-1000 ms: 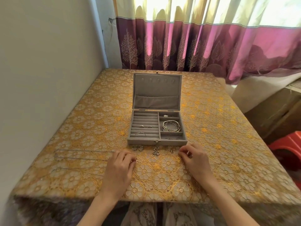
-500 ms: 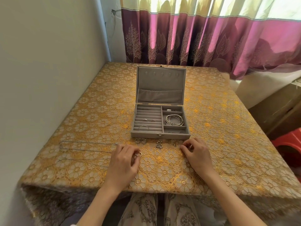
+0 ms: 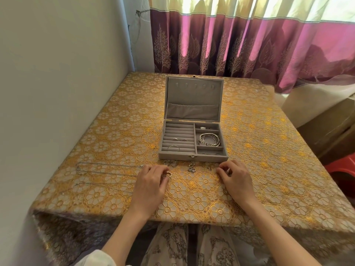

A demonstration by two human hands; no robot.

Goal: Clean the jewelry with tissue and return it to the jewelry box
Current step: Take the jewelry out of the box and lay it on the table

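Left hand [image 3: 149, 184]: fingers pinch a ring [image 3: 168, 173]
Right hand [image 3: 235, 179]: fingers curled, contents unclear
Jewelry box [image 3: 192, 156]: open, partly filled
Remaining: loose pieces [image 3: 191, 167] beyond fingers; no tissue visible

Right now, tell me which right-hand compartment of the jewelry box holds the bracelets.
The middle compartment on the right side of the jewelry box: it holds the coiled silver bracelets. The compartments behind and in front hold only small pieces.

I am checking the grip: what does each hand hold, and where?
The left hand pinches a small ring by its band. Whether the right hand holds anything cannot be told.
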